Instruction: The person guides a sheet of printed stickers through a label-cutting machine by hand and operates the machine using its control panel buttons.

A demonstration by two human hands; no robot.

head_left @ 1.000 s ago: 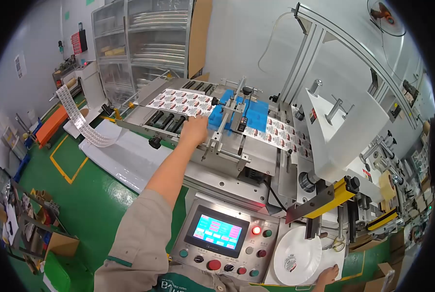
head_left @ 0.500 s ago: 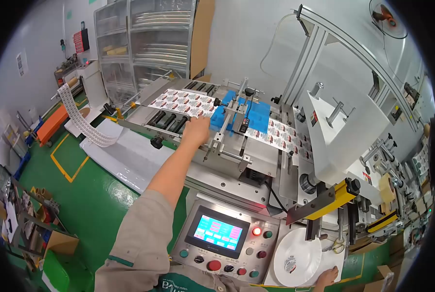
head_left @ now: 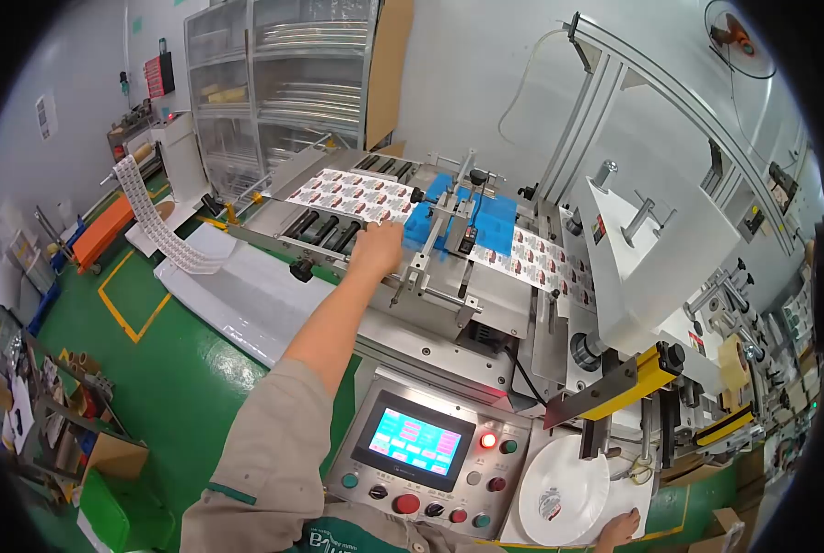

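My left hand (head_left: 378, 249) reaches out to the near edge of a printed label web (head_left: 356, 195) on the machine. Its fingers are bent together at that edge, and the fingertips are partly hidden. Just right of this hand, a blue sheet (head_left: 495, 221) covers part of the web under a metal crossbar with clamps. My right hand (head_left: 620, 528) rests at the bottom right on a white board (head_left: 635, 493), fingers lying flat and partly cut off by the sleeve. Beside it lies a round white plate (head_left: 559, 461) bearing a small printed label.
A control panel (head_left: 415, 444) with a lit screen and several buttons stands directly in front of me. Scissors (head_left: 640, 472) lie near the plate. On the right are a white machine housing (head_left: 660, 249) and a yellow-black bar (head_left: 619, 387). A label strip (head_left: 149, 207) hangs at left.
The view has shifted slightly, so the machine appears a little farther right. My left hand stays at the web's edge; my right hand remains beside the plate.
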